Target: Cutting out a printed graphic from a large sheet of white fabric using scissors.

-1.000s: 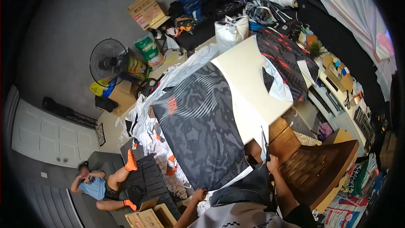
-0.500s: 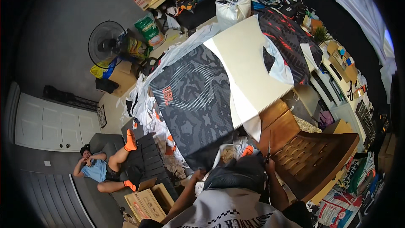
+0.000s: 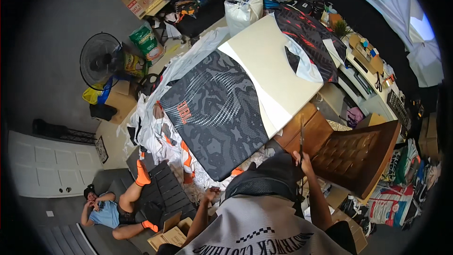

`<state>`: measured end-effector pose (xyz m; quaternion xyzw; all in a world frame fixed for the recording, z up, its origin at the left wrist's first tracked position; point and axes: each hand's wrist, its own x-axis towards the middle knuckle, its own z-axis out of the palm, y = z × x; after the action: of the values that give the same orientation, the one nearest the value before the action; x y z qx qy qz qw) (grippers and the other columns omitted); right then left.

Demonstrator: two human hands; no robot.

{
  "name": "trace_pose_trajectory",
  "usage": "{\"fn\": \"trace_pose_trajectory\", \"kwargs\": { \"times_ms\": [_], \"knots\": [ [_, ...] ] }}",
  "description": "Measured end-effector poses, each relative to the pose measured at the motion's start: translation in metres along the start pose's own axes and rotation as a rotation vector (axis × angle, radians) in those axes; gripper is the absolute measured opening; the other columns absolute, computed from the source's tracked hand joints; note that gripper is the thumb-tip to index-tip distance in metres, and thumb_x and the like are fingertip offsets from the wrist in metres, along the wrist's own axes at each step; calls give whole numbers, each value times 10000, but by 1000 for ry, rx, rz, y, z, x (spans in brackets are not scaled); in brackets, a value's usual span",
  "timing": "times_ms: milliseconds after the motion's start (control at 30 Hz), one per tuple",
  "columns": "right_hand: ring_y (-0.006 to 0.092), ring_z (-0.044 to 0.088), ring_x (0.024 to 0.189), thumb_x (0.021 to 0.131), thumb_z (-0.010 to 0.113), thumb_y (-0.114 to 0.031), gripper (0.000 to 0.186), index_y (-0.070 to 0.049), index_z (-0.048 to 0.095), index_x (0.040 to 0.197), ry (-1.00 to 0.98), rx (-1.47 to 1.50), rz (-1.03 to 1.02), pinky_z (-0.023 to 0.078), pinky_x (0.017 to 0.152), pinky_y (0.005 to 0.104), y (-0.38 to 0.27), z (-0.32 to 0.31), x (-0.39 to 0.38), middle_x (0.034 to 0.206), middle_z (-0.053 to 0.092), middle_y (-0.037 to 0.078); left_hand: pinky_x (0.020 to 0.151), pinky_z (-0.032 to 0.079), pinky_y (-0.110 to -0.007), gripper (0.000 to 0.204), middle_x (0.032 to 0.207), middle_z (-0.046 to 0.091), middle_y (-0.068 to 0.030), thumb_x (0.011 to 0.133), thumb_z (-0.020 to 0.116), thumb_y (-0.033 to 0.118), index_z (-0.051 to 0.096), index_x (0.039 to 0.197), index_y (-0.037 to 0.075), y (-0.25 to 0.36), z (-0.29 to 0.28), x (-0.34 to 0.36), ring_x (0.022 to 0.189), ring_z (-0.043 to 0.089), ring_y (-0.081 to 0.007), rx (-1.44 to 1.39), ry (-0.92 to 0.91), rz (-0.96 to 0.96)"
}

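Observation:
My right hand [image 3: 304,162] is closed around a pair of long scissors [image 3: 302,134], their narrow blades pointing up and away from me beside the brown chair. My left hand [image 3: 211,195] hangs just off the near left corner of the table, its fingers loosely bent and nothing visible in them. Close to it, but apart, is the edge of a dark grey patterned fabric panel [image 3: 212,108] with an orange print and a dotted ring. The panel lies flat over the left part of the white table [image 3: 278,61], on top of white material [image 3: 271,113].
A tufted brown chair [image 3: 354,156] stands at my right. White and orange scraps [image 3: 165,146] are heaped along the table's left side. A black-red fabric [image 3: 306,33] covers the far right end. Another person [image 3: 106,210] reclines on the sofa at left; an open carton [image 3: 172,233] stands nearby.
My left hand has left the panel's near corner and moved left. The panel's near edge, hanging down before, now lies flatter at the table edge. My right hand has raised the scissors.

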<state>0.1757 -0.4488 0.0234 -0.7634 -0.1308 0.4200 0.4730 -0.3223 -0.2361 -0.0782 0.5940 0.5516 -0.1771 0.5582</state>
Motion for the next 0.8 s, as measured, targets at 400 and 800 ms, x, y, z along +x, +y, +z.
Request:
{"fn": "trace_pose_trajectory", "kwargs": {
  "times_ms": [400, 800],
  "knots": [
    [148, 504, 472, 834, 635, -610, 581, -67, 536, 654, -374, 2, 140, 408, 479, 265, -130, 104, 68, 550, 517, 49, 973, 408, -412, 560, 1254, 512, -245, 882, 629, 256, 416, 1317, -25, -9, -173, 64, 1097, 541, -393, -319, 1041, 44],
    [175, 518, 447, 783, 640, -700, 661, -68, 523, 630, -324, -27, 124, 420, 446, 290, -143, 118, 154, 542, 502, 65, 1039, 390, -408, 667, 1345, 482, -268, 901, 637, 286, 361, 1415, -37, 144, -97, 112, 1178, 529, -394, -127, 1184, 335]
  ]
}}
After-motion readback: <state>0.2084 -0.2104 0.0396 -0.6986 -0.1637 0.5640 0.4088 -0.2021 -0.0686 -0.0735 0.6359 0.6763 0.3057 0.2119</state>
